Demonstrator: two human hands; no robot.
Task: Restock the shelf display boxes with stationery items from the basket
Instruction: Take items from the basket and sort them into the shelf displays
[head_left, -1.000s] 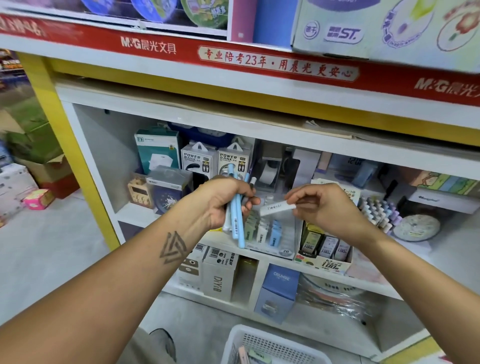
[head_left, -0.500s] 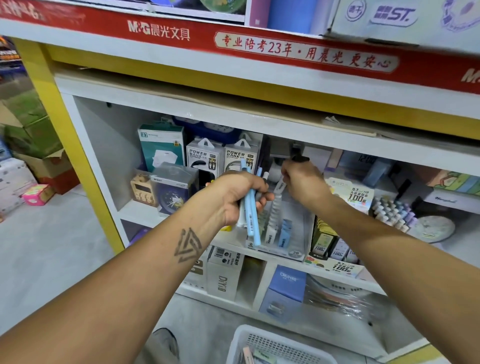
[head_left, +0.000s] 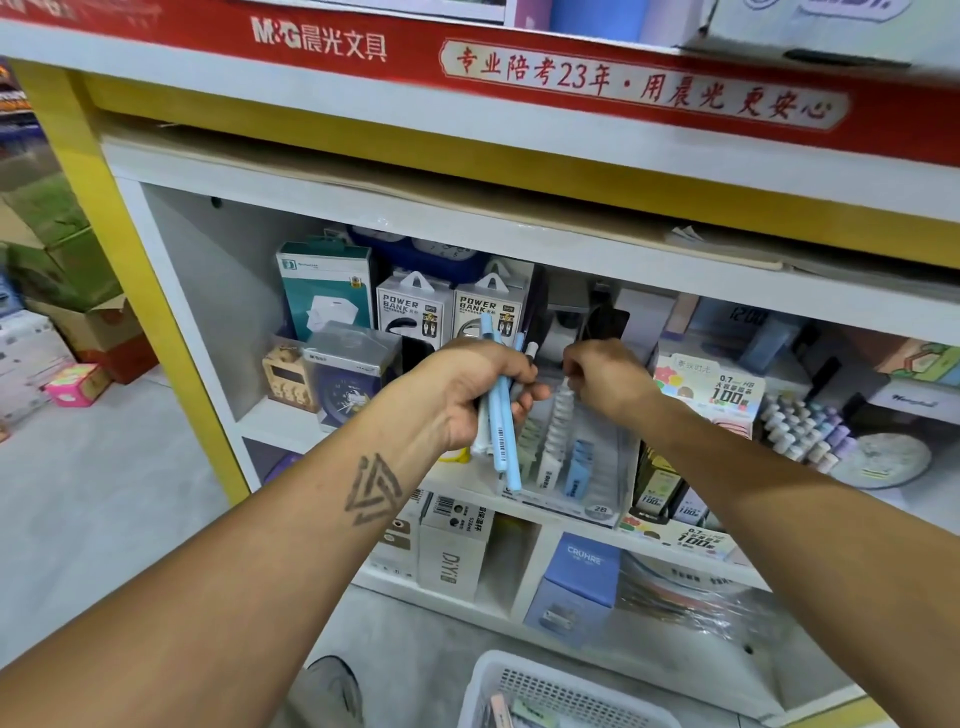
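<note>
The left hand (head_left: 470, 400) grips pens (head_left: 497, 415) standing upright, tips down. The right hand (head_left: 602, 379), its fingers now curled, has lowered its eraser into the display box (head_left: 587, 467).

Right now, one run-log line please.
left hand: grips pens | right hand: at display box white row | basket: below

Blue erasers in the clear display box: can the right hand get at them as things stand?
Probably yes. The right hand hovers over the clear display box, whose top looks open, with the blue erasers just below and nothing between.
</note>
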